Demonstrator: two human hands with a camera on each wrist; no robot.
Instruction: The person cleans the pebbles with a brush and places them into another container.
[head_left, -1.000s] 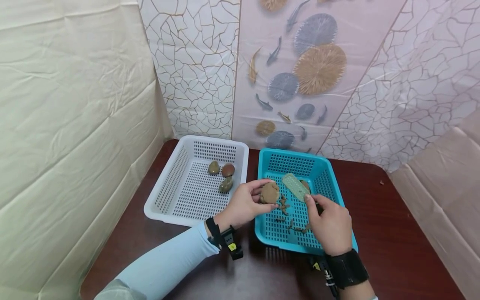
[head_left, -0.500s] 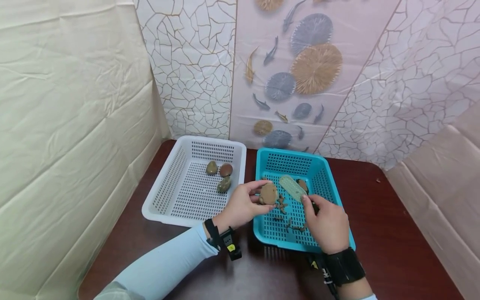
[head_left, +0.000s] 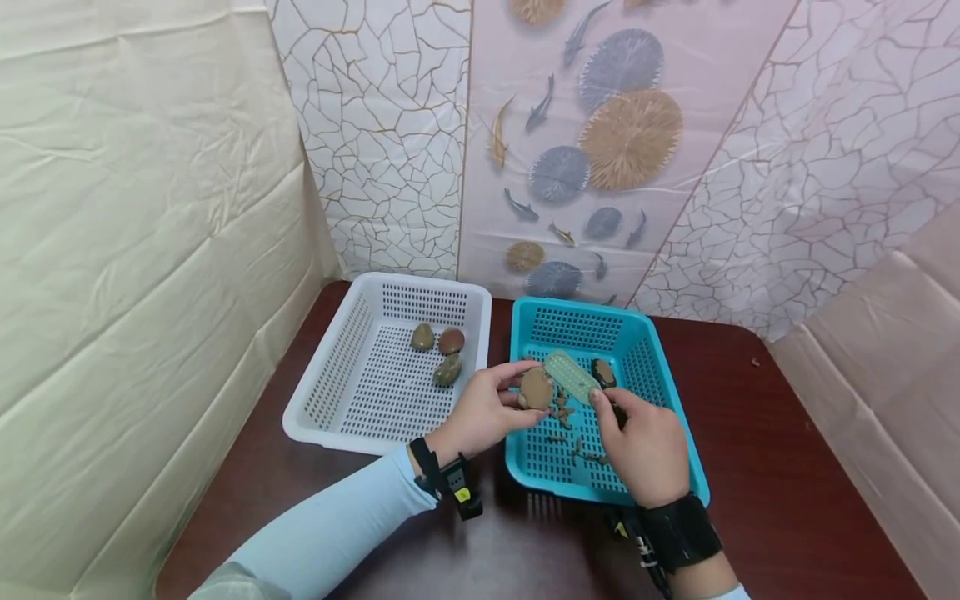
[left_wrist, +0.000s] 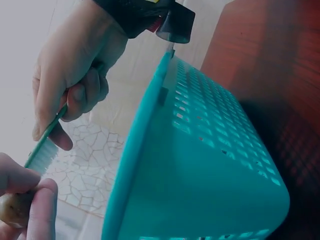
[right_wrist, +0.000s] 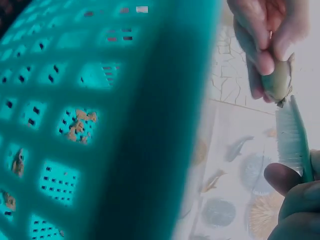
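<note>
My left hand (head_left: 480, 410) grips a stone (head_left: 536, 389) whose upper face is covered in brown mud; the right wrist view shows its smooth greenish side (right_wrist: 278, 82). A pale green brush (head_left: 572, 377) is pinched by its handle in my right hand (head_left: 647, 446). Its bristles (right_wrist: 289, 137) face the stone, and the brush's far end lies close beside the stone's edge; contact is hard to tell. Both hands are above the turquoise basket (head_left: 517, 467). Inside that basket sits another mud-topped dark stone (head_left: 603, 372), along with crumbs of mud (head_left: 561, 408).
To the left stands a white basket (head_left: 300, 421) with three stones in it, one olive (head_left: 422, 337), one reddish (head_left: 452, 340) and one grey-green (head_left: 447, 370). Both baskets are on a dark red-brown table (head_left: 780, 450). Patterned cloth (head_left: 390, 142) hangs behind.
My right hand has moved left with the brush, bringing its end up to the stone. The dark stone in the turquoise basket is now uncovered. The left hand stays nearly in place.
</note>
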